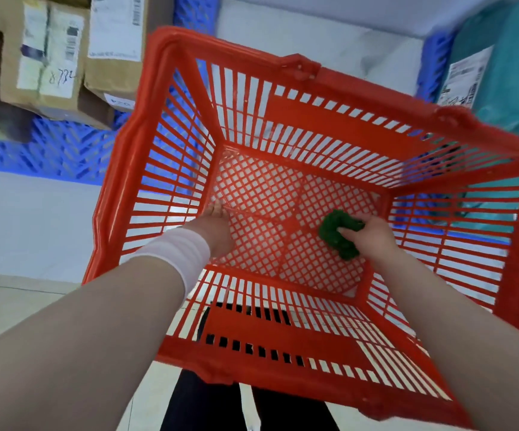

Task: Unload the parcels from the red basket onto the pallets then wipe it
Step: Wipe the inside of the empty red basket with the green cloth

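At frame centre, the empty red basket [118,169] gets wiped: the right hand [373,236] clamps curled fingers round a green cloth [334,233] on the mesh floor, while the left hand [217,227], fingers flat, apparently steadies it. Parcels [49,57] sit on a blue pallet [52,150], upper left.

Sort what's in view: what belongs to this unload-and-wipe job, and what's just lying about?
Job: red basket, empty of parcels; green cloth gripped by the right hand; left hand on the basket floor; cardboard parcels and teal parcel on blue pallets.
Just there: tiled floor; white wristband.
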Tool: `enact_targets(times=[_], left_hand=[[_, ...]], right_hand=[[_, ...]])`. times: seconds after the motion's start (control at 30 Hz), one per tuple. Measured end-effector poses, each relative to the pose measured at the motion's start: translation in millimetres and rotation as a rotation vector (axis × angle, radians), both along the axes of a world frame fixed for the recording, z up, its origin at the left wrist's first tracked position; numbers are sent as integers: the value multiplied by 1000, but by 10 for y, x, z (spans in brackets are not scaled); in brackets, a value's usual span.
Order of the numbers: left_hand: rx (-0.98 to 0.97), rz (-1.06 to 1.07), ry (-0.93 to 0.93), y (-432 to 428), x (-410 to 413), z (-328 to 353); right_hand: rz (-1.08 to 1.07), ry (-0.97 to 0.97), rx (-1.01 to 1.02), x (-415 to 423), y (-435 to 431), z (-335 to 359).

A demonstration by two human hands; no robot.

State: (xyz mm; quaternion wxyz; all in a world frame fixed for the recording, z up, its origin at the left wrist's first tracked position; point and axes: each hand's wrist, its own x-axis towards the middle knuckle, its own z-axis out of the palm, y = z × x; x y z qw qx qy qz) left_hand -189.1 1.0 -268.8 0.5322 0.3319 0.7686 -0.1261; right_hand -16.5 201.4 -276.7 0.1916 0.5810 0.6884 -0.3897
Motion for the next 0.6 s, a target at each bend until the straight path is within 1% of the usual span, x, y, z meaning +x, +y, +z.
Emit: enact_targets(times=[0.1,0.2,0.27,0.33,0.43,0.53,0.6], left_hand=[[118,162,-9,100,73,313],[247,377,-32,241,181,716],[300,487,-50,315,264,974],[380,522,-54,363,334,1188],[477,577,-62,396,385,1476],[559,634,-46,420,440,1728],[618,666,-46,435,490,1862]], right_hand=[[-306,294,-292,18,-65,351],[-503,459,-492,39,-103,741],[-563,527,-583,86,-127,988],[-592,578,-607,169,-159,1215],[-646,670,-592,291,-206,1557],[-663,804,-654,428,-244,1836],[-707,846,-671,505,-286,1969]])
